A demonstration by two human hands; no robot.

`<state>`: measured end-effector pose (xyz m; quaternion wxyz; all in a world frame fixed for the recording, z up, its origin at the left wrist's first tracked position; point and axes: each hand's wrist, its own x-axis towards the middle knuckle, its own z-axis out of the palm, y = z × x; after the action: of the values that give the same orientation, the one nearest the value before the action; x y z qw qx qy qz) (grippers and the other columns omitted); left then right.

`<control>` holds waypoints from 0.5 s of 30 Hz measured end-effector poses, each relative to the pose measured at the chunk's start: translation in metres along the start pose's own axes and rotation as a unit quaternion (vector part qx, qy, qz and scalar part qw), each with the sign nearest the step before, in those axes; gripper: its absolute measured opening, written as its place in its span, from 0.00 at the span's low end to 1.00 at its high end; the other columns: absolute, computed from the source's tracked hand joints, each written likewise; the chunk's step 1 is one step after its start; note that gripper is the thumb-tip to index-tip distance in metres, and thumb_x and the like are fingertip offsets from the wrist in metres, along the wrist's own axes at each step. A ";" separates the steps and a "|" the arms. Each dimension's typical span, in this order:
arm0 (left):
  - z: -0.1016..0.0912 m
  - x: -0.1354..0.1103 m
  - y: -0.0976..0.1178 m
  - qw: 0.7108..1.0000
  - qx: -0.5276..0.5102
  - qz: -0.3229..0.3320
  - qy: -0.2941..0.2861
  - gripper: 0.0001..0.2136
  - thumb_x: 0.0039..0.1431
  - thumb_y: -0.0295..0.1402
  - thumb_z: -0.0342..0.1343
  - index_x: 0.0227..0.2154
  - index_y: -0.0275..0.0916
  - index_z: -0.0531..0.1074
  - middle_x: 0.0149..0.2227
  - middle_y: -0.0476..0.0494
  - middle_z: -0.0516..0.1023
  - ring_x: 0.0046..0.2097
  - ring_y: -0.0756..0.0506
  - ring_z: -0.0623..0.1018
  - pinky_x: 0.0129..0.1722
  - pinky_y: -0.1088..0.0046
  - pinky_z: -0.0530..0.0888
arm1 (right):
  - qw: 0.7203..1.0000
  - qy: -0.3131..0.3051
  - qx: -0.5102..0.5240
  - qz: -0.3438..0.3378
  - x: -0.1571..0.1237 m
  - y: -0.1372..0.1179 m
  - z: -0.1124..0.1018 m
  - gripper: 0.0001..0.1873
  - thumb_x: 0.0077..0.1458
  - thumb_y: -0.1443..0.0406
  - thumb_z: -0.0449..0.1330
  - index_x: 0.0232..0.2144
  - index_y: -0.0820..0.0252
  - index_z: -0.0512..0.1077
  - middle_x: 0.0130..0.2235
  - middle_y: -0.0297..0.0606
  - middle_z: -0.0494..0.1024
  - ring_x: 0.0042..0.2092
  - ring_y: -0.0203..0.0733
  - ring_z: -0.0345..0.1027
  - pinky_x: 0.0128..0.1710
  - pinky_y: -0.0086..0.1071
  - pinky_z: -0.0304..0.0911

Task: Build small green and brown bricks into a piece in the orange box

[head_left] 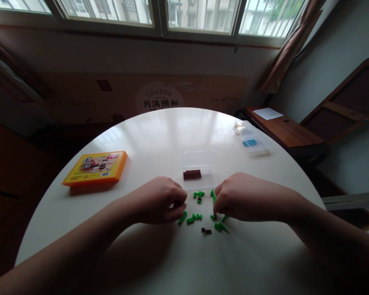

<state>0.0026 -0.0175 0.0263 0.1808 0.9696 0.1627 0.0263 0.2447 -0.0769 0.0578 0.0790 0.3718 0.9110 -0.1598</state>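
My left hand (167, 200) is bent in a pinch at the left side of a scatter of small green blocks (190, 220). One longer green block (182, 218) lies right under its fingertips; whether they grip it is hidden. On the other side, my right hand (238, 198) points down with fingers pressed together at a small dark brown block (215, 216). Between the hands lie more green pieces (199, 194), and two brown blocks (206, 231) sit nearer to me. Just beyond, an open clear plastic case (207, 180) holds a row of dark brown blocks (192, 175).
An orange-and-yellow box (95, 167) rests on the left of the round white table (135, 135). Another clear case (258, 145) with a blue piece (249, 142) stands at the back right. Past the table's edge is a wooden desk (285, 131) with white paper (268, 113).
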 end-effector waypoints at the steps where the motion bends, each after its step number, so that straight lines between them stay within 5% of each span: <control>1: 0.002 0.000 0.006 1.000 0.008 0.008 0.009 0.10 0.55 0.28 0.52 0.19 0.38 0.63 0.20 0.53 0.66 0.22 0.54 0.60 0.23 0.77 0.57 | 1.000 0.006 -0.005 -0.007 0.001 -0.001 0.000 0.10 0.49 0.72 0.55 0.24 0.56 0.74 0.27 0.31 0.74 0.27 0.32 0.57 0.28 0.28 0.46; 6: 0.017 0.002 0.032 0.994 0.072 0.080 0.036 0.09 0.62 0.33 0.49 0.28 0.42 0.70 0.25 0.52 0.71 0.25 0.52 0.68 0.24 0.73 0.57 | 0.999 0.024 -0.011 -0.034 0.007 0.000 0.005 0.08 0.49 0.72 0.55 0.21 0.60 0.70 0.27 0.32 0.73 0.26 0.31 0.55 0.26 0.27 0.45; 15: 0.038 0.012 0.037 0.994 0.083 0.070 0.016 0.10 0.63 0.33 0.48 0.27 0.41 0.70 0.31 0.51 0.74 0.27 0.51 0.71 0.25 0.72 0.60 | 0.997 0.052 -0.039 -0.044 0.010 0.005 0.008 0.08 0.50 0.72 0.56 0.22 0.60 0.70 0.26 0.31 0.72 0.25 0.30 0.54 0.25 0.28 0.42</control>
<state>0.0300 -0.0597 0.0038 0.0946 0.9897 0.0991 0.0404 0.2413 -0.0699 0.0470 0.0386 0.3361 0.9348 -0.1078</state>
